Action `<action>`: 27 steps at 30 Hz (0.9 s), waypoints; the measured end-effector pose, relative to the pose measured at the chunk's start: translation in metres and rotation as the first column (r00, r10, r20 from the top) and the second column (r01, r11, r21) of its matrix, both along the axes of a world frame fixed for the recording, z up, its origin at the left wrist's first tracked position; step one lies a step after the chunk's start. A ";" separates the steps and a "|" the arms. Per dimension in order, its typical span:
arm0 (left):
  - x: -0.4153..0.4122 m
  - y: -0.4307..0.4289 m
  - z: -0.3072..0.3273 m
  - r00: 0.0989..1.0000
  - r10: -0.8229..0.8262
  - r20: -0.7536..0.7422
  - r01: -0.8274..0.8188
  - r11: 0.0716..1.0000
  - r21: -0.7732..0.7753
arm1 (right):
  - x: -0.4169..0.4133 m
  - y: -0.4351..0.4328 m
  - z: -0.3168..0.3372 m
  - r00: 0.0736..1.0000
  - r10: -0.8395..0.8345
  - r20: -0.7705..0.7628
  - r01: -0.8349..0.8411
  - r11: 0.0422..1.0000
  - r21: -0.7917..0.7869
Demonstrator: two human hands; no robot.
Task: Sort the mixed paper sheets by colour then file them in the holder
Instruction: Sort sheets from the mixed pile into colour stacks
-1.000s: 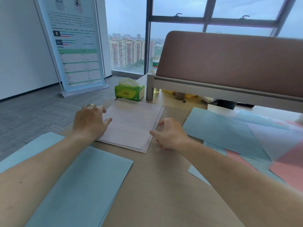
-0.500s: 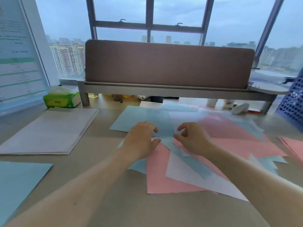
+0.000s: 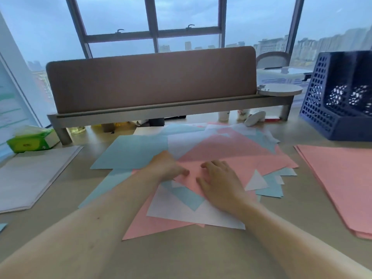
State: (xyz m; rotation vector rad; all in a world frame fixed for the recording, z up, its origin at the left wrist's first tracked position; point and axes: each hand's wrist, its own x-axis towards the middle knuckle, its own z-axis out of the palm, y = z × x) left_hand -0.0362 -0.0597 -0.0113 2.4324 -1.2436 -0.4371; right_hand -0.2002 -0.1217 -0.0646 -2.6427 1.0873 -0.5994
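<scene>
**Both hands down on the mixed pile**

Head view: a tan desk [image 3: 181, 254] under big windows, grey skyline behind, a brown divider [image 3: 153, 81] running across the back. Dead centre lies the mixed pile [image 3: 227, 150], pink, blue and white sheets overlapping at all angles. The left hand [image 3: 167, 168] rests on it, fingers curled together with the tips on a pink sheet [image 3: 251, 168]. The right hand [image 3: 221, 186] lies flat just beside it, fingers loosely spread on the same pink sheet; whether either one pinches an edge can't be told. Sorted stacks flank the pile: white stack [image 3: 30, 178] on the left, pink stack [image 3: 342, 182] on the right. The dark blue holder [image 3: 330, 109] stands back right, beyond the pink stack. A green tissue box [image 3: 30, 141] sits far left.
</scene>
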 end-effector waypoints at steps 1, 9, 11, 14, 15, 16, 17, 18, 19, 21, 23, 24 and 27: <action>0.000 -0.004 0.002 0.999 0.004 -0.044 -0.004 1.000 -0.004 | 0.000 0.000 0.000 1.000 -0.001 0.004 0.001 1.000 0.010; -0.016 -0.012 0.020 0.986 -0.166 -0.026 0.155 0.959 -0.238 | -0.026 -0.013 0.007 0.977 -0.048 0.208 0.004 0.978 0.207; -0.025 -0.017 0.029 0.973 -0.181 -0.146 0.111 0.914 -0.391 | -0.044 -0.025 0.014 0.922 -0.227 0.313 0.132 0.945 0.298; -0.046 -0.030 0.036 0.915 -0.189 -0.355 -0.029 0.850 -0.527 | -0.080 -0.048 0.033 0.750 -0.501 0.432 0.239 0.815 0.528; -0.058 -0.035 0.036 0.883 -0.200 -0.426 -0.071 0.839 -0.540 | -0.095 -0.055 0.039 0.676 -0.576 0.460 0.224 0.755 0.616; -0.071 -0.041 0.035 0.844 -0.215 -0.492 -0.101 0.836 -0.540 | -0.111 -0.060 0.045 0.609 -0.639 0.470 0.214 0.702 0.679; -0.086 -0.048 0.031 0.806 -0.231 -0.545 -0.118 0.840 -0.530 | -0.128 -0.065 0.049 0.565 -0.677 0.472 0.214 0.672 0.709; -0.103 -0.054 0.027 0.772 -0.246 -0.586 -0.120 0.848 -0.515 | -0.146 -0.069 0.050 0.546 -0.692 0.472 0.222 0.663 0.715; -0.120 -0.060 0.023 0.749 -0.259 -0.609 -0.110 0.859 -0.500 | -0.163 -0.073 0.051 0.538 -0.696 0.476 0.233 0.665 0.710; -0.155 -0.071 0.014 0.744 -0.281 -0.607 -0.047 0.884 -0.466 | -0.200 -0.077 0.052 0.542 -0.699 0.466 0.285 0.675 0.680; -0.188 -0.080 0.007 0.780 -0.304 -0.547 0.057 0.905 -0.421 | -0.241 -0.079 0.053 0.561 -0.717 0.414 0.385 0.669 0.636; -0.202 -0.084 0.004 0.797 -0.323 -0.511 0.113 0.910 -0.399 | -0.260 -0.080 0.053 0.575 -0.726 0.376 0.430 0.659 0.617; -0.238 -0.088 -0.002 0.815 -0.383 -0.434 0.239 0.906 -0.351 | -0.306 -0.080 0.057 0.613 -0.735 0.289 0.493 0.642 0.587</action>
